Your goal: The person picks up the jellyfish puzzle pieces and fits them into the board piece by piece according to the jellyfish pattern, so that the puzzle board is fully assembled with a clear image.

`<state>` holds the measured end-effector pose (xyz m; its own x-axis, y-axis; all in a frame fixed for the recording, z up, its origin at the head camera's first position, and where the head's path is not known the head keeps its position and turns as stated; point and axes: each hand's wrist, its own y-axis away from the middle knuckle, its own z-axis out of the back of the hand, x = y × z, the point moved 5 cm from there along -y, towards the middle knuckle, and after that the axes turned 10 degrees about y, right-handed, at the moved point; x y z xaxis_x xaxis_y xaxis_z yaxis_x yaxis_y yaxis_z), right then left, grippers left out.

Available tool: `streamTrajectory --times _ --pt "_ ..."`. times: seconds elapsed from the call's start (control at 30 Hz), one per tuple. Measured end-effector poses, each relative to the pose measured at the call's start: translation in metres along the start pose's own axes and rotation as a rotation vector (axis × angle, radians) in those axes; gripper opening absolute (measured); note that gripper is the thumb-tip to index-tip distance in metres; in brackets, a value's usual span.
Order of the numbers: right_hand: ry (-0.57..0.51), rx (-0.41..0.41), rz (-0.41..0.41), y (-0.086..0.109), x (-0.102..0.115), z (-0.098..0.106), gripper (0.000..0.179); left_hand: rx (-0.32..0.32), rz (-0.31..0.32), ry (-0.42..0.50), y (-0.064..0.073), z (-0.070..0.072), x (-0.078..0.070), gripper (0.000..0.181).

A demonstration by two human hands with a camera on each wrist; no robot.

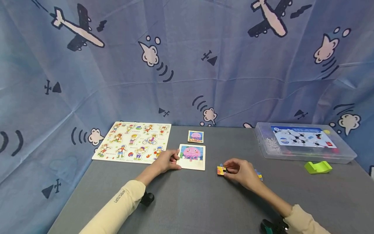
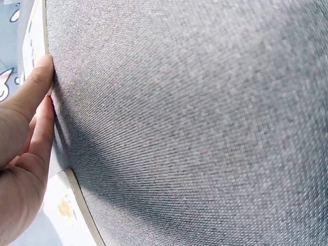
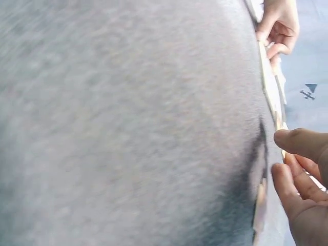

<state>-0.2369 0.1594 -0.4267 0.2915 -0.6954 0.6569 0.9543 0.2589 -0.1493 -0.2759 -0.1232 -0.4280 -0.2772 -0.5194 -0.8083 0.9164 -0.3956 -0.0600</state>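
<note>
My left hand [image 1: 166, 161] grips the left edge of a square puzzle board [image 1: 190, 164] showing a pink octopus, which lies flat on the grey table. In the left wrist view, thumb and fingertips are right at that board's edge. My right hand [image 1: 241, 172] pinches a small yellow and orange puzzle piece [image 1: 221, 170] with a blue tab, between thumb and fingers, to the right of the board. Behind this hand, partly hidden, another blue and yellow puzzle piece [image 1: 259, 175] lies on the table. A small octopus picture card [image 1: 195, 136] lies just beyond the board.
A large wooden board [image 1: 131, 143] with pictures of children in sports lies at the back left. At the back right sits a clear plastic case [image 1: 306, 143] with a molecule label, a lime-green holder [image 1: 318, 167] in front of it. A blue patterned curtain [image 1: 187, 65] hangs behind the table.
</note>
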Motion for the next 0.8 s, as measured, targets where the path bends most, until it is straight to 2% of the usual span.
streamTrajectory --times 0.2,0.37,0.5,0.6,0.8 --pt "-0.170 0.043 -0.042 -0.002 0.002 0.003 0.029 -0.003 0.007 0.003 -0.001 0.000 0.001 0.028" --pt "-0.390 0.104 -0.156 -0.002 0.002 0.001 0.037 0.002 0.010 0.005 -0.002 0.000 0.003 0.028" --pt "-0.463 0.124 -0.239 -0.004 0.002 -0.001 0.041 0.009 0.017 0.010 -0.002 -0.001 0.003 0.028" --pt "-0.507 0.128 -0.252 -0.006 0.004 -0.003 0.044 0.011 0.020 0.009 -0.003 0.000 0.002 0.028" --pt "-0.651 0.117 -0.215 -0.010 0.010 -0.012 0.047 0.006 0.021 0.004 -0.003 -0.001 0.003 0.028"
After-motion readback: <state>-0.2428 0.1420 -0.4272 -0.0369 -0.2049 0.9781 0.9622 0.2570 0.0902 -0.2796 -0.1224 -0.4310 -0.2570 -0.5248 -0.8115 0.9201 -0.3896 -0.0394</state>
